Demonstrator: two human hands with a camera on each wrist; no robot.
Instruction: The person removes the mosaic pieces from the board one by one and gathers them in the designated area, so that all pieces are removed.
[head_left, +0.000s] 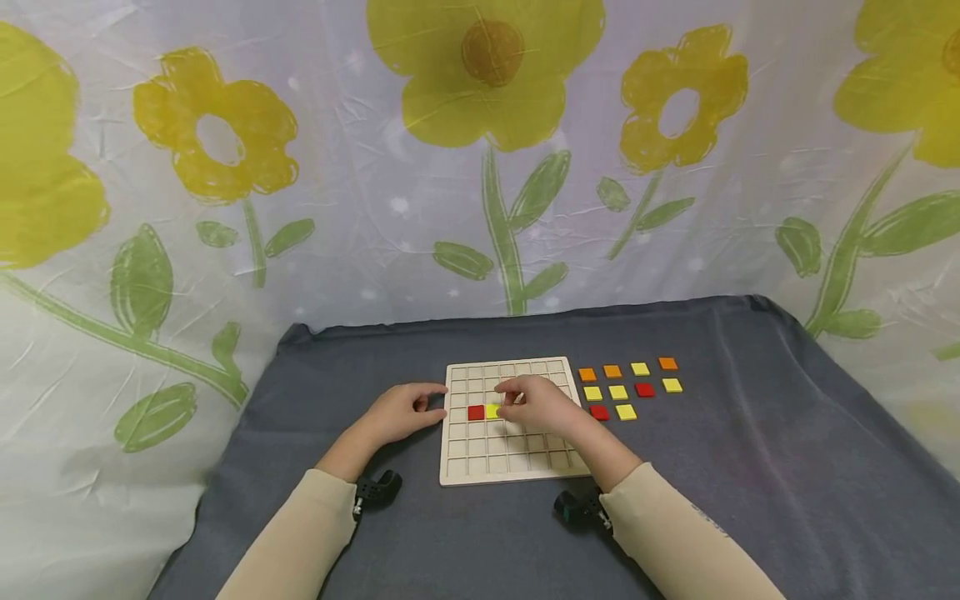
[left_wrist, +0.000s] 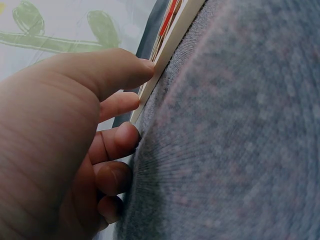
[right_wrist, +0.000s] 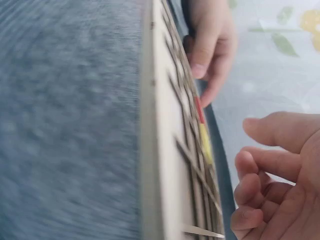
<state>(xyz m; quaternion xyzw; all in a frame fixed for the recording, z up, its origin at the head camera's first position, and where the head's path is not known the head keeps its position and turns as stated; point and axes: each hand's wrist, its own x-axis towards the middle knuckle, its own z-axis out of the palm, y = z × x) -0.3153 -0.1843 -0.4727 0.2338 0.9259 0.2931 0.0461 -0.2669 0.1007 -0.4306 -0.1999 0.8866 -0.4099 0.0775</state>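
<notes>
A square wooden grid board (head_left: 465, 468) lies on the dark cloth. Two tiles sit side by side in its cells, a red tile (head_left: 476, 412) and a yellow tile (head_left: 492, 411). My left hand (head_left: 397, 414) touches the board's left edge with thumb and index fingertips; in the left wrist view the other fingers (left_wrist: 114, 177) are loosely bent beside the cloth. Above the board, my right hand (head_left: 542, 406) hovers just right of the yellow tile and partly overlaps it in the head view. The right wrist view shows its thumb (right_wrist: 272, 129) and index finger apart, nothing between them.
Right of the board, several loose tiles lie in rough rows: orange tiles (head_left: 612, 372), yellow tiles (head_left: 617, 392) and red tiles (head_left: 644, 390). Behind the table hangs a flower-print curtain (head_left: 337, 208). Dark wrist cameras (head_left: 378, 490) sit under both forearms.
</notes>
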